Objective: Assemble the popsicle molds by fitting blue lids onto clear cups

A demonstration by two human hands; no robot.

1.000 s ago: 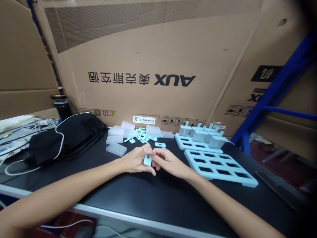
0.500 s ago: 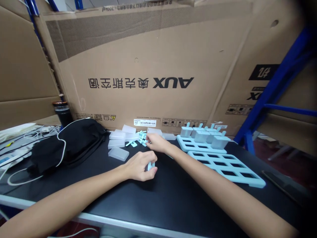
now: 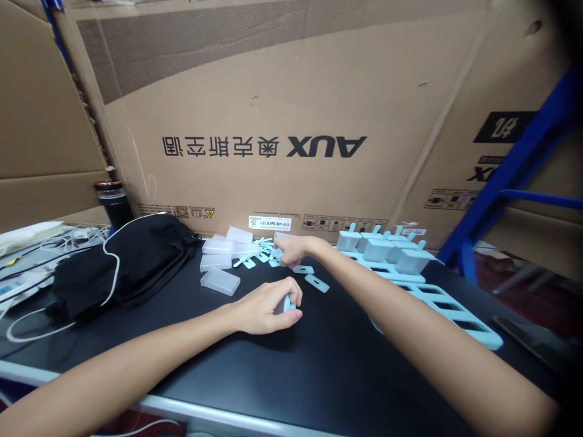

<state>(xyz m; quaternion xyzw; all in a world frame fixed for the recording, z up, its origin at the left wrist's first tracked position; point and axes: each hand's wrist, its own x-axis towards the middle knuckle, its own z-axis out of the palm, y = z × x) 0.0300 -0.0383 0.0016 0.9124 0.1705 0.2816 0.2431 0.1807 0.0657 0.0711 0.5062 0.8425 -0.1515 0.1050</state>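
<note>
My left hand point(image 3: 268, 308) rests on the black table point(image 3: 291, 376), its fingers curled round a small light-blue plastic piece point(image 3: 288, 304). My right hand point(image 3: 294, 249) reaches to the back of the table, fingers pinched at a heap of light-blue sticks point(image 3: 264, 252). Two light-blue flat pieces point(image 3: 317, 283) lie just in front of it. Frosted clear plastic cups point(image 3: 220, 281) lie to the left of the heap. At the right lie two light-blue trays with rectangular holes point(image 3: 473, 332); the far one holds several frosted cups with sticks point(image 3: 378, 247).
A large cardboard box point(image 3: 291, 115) stands along the back. A black bag point(image 3: 132, 258) with a white cable point(image 3: 109, 267) lies at the left, a dark tumbler point(image 3: 112, 203) behind it. A blue metal rack point(image 3: 514, 176) stands at the right. The table's front edge point(image 3: 218, 416) is near.
My right hand has left my left hand and stretched out to the heap of sticks at the back. My left hand kept the blue piece and shifted a little to the right.
</note>
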